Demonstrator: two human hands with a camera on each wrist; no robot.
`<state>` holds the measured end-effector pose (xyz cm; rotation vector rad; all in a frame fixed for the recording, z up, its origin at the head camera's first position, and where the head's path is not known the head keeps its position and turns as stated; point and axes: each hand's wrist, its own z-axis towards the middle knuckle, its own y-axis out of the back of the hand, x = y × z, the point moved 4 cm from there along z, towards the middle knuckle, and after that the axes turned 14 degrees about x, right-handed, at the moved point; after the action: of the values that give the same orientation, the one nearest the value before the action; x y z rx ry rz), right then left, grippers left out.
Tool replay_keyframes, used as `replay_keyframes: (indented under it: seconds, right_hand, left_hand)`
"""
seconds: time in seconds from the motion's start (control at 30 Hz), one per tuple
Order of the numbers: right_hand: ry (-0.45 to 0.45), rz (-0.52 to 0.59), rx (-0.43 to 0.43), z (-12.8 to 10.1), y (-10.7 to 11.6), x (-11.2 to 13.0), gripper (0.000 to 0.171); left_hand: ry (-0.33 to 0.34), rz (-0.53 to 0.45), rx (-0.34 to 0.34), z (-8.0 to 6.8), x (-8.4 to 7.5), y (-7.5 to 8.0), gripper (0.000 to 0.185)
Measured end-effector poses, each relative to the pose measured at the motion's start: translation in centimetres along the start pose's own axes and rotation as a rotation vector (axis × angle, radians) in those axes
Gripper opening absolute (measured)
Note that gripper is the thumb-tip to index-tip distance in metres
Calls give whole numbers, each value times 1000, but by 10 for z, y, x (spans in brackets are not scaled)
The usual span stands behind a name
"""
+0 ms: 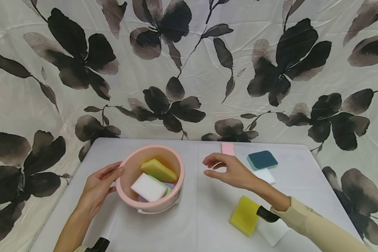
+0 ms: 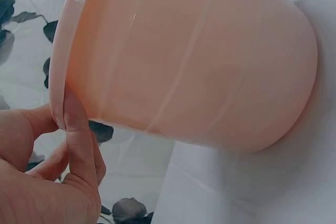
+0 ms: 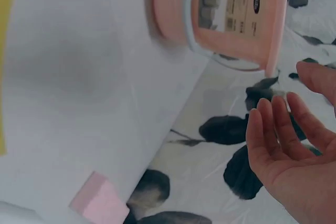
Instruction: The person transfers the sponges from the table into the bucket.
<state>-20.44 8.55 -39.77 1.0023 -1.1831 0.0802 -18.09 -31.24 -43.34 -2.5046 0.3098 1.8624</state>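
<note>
Left hand (image 1: 96, 189) in a pinch, right hand (image 1: 230, 169) aloft and loosely curved.

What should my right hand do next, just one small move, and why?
I'd probably reach the right hand into the pink bucket for the white-topped sponge: that hand is empty and turned toward the bucket, the sponge's top is uncovered, and the left hand holds the bucket's rim.

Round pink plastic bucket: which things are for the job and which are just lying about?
For the job, I think:
pink bucket
left hand gripping its rim
empty right hand
chunky yellow sponge, white rectangular block and purple sponge inside

Lying about, perhaps for later:
pink block
dark teal sponge
flat yellow sponge
far white block
near white block
</note>
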Motion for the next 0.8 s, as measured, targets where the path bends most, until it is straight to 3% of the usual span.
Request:
replay_keyframes:
  seconds: [0.8]
  right_hand:
    - [-130, 24, -87, -61, -1, -58, 29]
  left_hand:
    - [16, -15, -10, 1, 0, -1, 75]
